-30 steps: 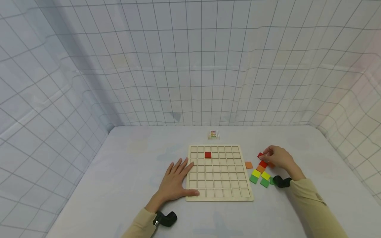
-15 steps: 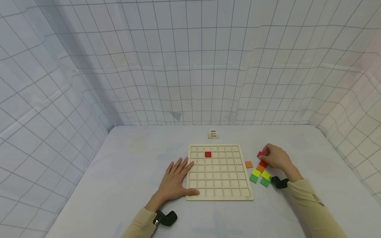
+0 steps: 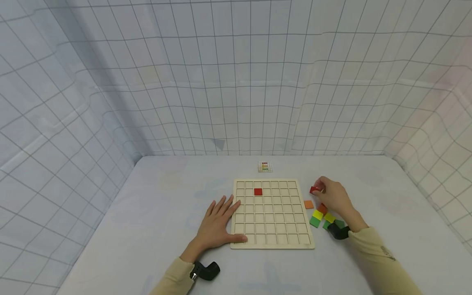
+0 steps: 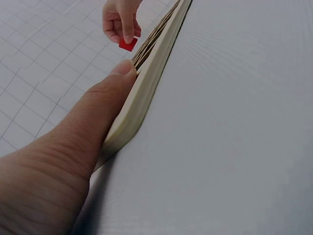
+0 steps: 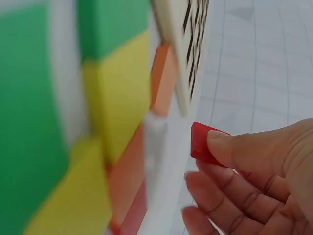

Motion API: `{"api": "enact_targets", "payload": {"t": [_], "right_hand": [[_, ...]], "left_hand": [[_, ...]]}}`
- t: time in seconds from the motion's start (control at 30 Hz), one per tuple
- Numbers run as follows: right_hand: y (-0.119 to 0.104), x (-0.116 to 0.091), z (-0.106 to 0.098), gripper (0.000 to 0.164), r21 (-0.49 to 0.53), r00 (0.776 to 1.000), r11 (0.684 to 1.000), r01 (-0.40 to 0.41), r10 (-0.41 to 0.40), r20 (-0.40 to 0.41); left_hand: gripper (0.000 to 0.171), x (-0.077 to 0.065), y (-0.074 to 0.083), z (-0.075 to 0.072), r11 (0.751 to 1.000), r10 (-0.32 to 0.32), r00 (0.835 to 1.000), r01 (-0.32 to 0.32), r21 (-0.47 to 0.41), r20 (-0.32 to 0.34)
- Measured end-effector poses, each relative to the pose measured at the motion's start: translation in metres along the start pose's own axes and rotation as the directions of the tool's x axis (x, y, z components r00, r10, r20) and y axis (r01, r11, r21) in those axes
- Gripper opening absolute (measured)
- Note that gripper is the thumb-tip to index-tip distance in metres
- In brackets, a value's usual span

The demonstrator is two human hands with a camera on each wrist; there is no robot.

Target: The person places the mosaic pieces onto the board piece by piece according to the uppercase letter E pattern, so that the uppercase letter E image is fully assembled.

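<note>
My right hand [image 3: 333, 198] pinches a red square tile [image 5: 204, 142] between thumb and fingers, to the right of a cream grid board [image 3: 273, 213]. In the left wrist view the same red tile [image 4: 128, 44] shows raised beyond the board's edge. My left hand [image 3: 214, 227] lies with fingers spread at the board's left edge, its thumb over the lower left corner. One red tile [image 3: 258, 191] sits in a cell of the board's second row. Below the right hand lie loose yellow tiles [image 3: 318, 214], green tiles [image 3: 315, 222] and orange tiles [image 3: 322, 209], partly hidden by the hand and wrist camera.
A small card [image 3: 265, 166] printed with a coloured grid pattern lies behind the board. A single orange tile [image 3: 308, 204] rests right beside the board's right edge. White cloth with a dark grid [image 3: 236, 82] hangs behind and at both sides of the white table [image 3: 166, 196].
My right hand has lifted a red tile off the loose group and moved left toward the board. My left hand stays in place on the board.
</note>
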State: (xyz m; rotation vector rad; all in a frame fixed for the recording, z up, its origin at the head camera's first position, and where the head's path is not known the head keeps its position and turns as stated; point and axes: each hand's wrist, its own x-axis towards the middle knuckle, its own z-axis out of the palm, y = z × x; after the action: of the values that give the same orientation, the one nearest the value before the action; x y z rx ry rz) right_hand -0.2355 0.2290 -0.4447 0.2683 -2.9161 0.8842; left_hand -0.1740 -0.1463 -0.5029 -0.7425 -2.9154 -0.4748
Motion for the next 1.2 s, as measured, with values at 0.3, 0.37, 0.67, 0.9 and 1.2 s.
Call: {"api": "enact_targets", "payload": {"t": [0.3,0.37,0.67,0.9,1.2], "right_hand": [[-0.033,0.008,0.024,0.012,0.144,0.980,0.969,0.200,-0.193,-0.056],[-0.040,0.011,0.030,0.013,0.153,0.971,0.959,0.238,-0.230,-0.066],[-0.063,0.024,0.054,0.009,0.224,0.961,0.936,0.271,-0.277,0.000],[-0.075,0.033,0.066,0.005,0.241,0.957,0.933,0.268,-0.286,0.044],[-0.080,0.038,0.074,0.007,0.161,0.964,0.956,0.244,-0.257,0.065]], "left_hand": [[0.107,0.000,-0.001,0.001,1.000,0.001,1.000,-0.001,0.008,-0.008],[0.107,0.000,-0.001,0.001,1.000,0.001,1.000,-0.001,0.007,-0.006],[0.107,0.000,0.001,-0.001,1.000,0.002,1.000,-0.002,-0.001,-0.001],[0.107,-0.001,0.002,-0.003,1.000,0.005,1.000,-0.005,-0.001,-0.004],[0.107,-0.001,0.000,-0.002,1.000,0.007,1.000,-0.006,0.008,-0.009]]}}
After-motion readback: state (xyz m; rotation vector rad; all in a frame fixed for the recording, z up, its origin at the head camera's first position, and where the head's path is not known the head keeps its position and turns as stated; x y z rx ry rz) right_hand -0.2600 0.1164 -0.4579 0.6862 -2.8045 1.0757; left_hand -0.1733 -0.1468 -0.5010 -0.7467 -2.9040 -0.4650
